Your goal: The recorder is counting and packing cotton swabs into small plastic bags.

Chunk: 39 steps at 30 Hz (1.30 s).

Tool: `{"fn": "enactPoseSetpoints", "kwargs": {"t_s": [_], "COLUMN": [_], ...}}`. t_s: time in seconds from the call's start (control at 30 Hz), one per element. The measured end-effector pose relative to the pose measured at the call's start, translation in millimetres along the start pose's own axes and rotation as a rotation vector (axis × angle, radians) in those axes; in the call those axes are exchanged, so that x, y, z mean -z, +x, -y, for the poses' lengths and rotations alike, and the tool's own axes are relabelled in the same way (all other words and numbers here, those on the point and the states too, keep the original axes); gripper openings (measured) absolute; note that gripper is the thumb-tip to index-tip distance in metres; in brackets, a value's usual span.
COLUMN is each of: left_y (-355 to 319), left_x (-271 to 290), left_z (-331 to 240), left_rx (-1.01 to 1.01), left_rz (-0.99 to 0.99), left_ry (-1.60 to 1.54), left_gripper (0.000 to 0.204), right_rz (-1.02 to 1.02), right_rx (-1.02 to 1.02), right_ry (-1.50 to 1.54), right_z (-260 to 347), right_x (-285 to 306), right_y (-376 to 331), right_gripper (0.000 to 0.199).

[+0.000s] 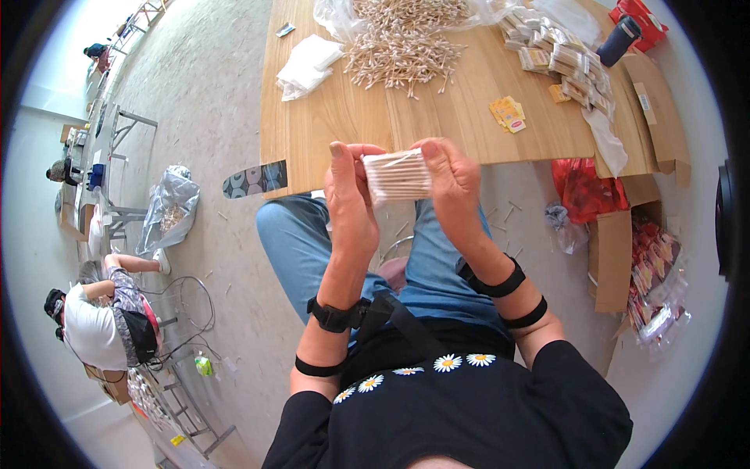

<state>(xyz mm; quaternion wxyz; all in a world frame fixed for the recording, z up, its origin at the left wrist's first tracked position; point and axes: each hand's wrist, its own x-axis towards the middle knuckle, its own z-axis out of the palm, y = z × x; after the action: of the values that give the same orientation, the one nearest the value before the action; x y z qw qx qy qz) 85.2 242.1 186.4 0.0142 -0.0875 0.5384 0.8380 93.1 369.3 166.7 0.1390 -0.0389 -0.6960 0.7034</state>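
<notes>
The person is sitting in a black top with daisies [447, 363] along the chest and blue jeans [297, 250], forearms rising from the lower edge. Each forearm is wearing black bands; the left wrist is carrying a watch [337, 316].

The left hand [349, 195] and right hand [453, 184] are meeting just in front of the worktop's [437, 121] near edge, above the lap. Between them they are gripping a bundle of cotton swabs [397, 176], packed side by side. The left hand is closing on the bundle's left end, thumb up and fingers behind; the right hand is pinching the right end, thumb lying across the front. Both hands are closed on the bundle.

On the worktop beyond, yellow sachets [508, 113] are lying near the right of the middle. Farther back, a big heap of loose swabs [402, 43] is spreading out of a clear bag, with white plastic bags [308, 66] lying to its left. To the right, a row of small packs [562, 59] is running diagonally, and a dark cup [619, 41] is standing at the far right corner beside a red box [642, 17].

On the floor to the right, a red bag [582, 187] and cardboard boxes [613, 258] are sitting, with loose swabs scattered about. To the left, a clear bag [168, 207] of swabs is resting on the floor, and another person [98, 324] is sitting well apart.
</notes>
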Motion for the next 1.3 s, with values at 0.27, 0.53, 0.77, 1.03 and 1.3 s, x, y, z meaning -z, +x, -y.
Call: {"fn": "enactPoseSetpoints", "kwargs": {"t_s": [0.27,0.53,0.77,1.03,1.3], "left_y": [-14,-15,-18,-15,-21], "left_x": [8,7,4,10,-4], "left_z": [2,-1,-5,-4,-15], "left_rx": [-0.012,0.046,-0.053,-0.104,-0.029], "left_rz": [0.156,0.163,0.215,0.251,0.275], "left_ry": [0.044,-0.035,0.138,0.041,-0.03], "left_gripper": [0.02,0.018,0.013,0.033,0.026], "right_rz": [-0.121,-0.135,-0.076,0.195,0.283], "right_rx": [-0.003,0.186,0.025,-0.47,-0.567], "right_ry": [0.021,-0.147,0.012,0.653,0.745], "right_z": [7,15,11,-1,-3], "right_x": [0,0,3,21,14], "right_y": [5,0,12,11,3], "right_gripper": [0.032,0.026,0.022,0.027,0.032]}}
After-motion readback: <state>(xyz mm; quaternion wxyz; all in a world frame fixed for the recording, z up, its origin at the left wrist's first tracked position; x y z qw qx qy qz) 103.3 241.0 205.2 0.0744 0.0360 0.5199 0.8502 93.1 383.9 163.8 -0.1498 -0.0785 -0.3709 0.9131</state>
